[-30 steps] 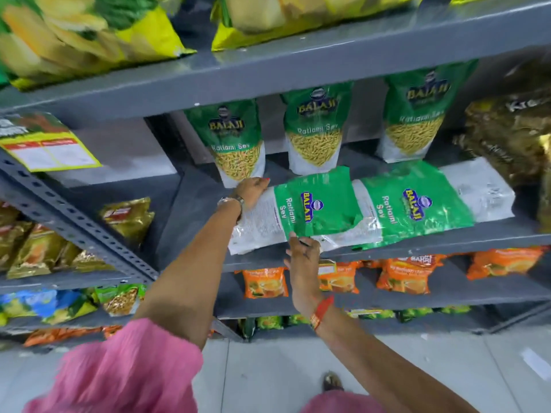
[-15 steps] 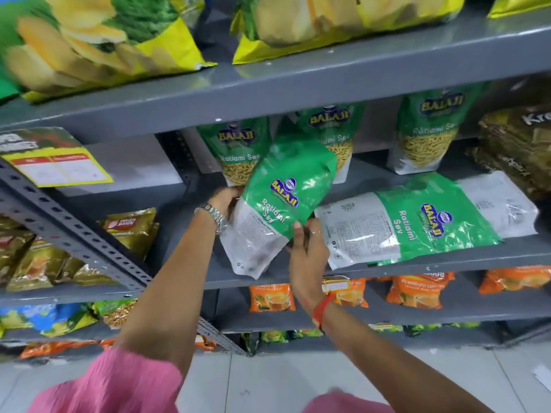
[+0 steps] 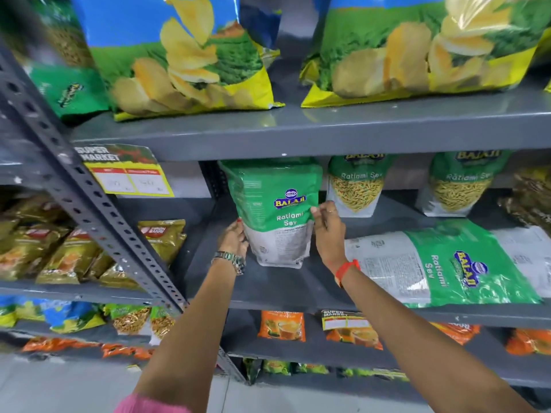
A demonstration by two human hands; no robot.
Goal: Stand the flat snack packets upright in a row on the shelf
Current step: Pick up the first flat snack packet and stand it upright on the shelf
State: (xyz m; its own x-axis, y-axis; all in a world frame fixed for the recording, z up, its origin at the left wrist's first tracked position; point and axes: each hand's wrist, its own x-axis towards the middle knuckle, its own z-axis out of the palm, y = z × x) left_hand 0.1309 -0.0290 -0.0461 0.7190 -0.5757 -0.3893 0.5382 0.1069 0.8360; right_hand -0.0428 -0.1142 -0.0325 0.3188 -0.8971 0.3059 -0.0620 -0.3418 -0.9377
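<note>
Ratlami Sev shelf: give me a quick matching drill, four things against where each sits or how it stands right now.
Things:
1. packet in both hands
2. packet at the shelf's front right
3. left hand
4. price tag

States:
A. lying flat
B. on the grey upright post
C. held upright
D. at a packet's lower left edge

Pairs: 1-C, 2-A, 3-D, 4-B

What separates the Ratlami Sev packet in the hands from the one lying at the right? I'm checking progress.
The held packet stands upright, gripped by the left hand and right hand; the flat packet lies on its side, untouched. The held one sits farther back on the shelf; the flat one nears the front edge. Both are green-and-white.
</note>
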